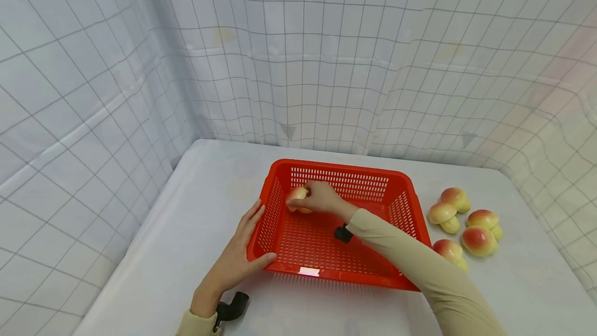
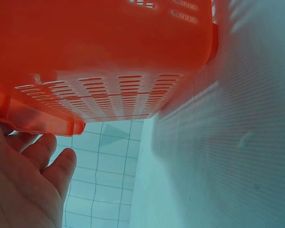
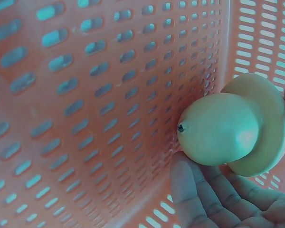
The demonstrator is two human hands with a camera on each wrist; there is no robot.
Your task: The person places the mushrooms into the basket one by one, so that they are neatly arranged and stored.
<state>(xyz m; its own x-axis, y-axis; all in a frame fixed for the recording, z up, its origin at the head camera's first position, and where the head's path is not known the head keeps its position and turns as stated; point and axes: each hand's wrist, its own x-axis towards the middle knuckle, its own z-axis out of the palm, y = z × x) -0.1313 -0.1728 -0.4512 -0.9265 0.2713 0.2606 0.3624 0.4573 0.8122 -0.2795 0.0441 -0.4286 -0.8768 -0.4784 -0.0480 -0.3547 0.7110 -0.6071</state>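
Mushroom (image 1: 296,196) is roughly upright, stem (image 3: 218,128) downward.

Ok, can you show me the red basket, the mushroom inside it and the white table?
Red basket (image 1: 354,277): head view, on its front rim.
Mushroom (image 3: 225,128): right wrist view, on its rounded stem.
White table (image 1: 210,185): head view, on its bare top.

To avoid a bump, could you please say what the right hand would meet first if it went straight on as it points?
The mushroom-shaped piece in the right hand would probably first meet the left wall of the basket, though any remaining gap is unclear.
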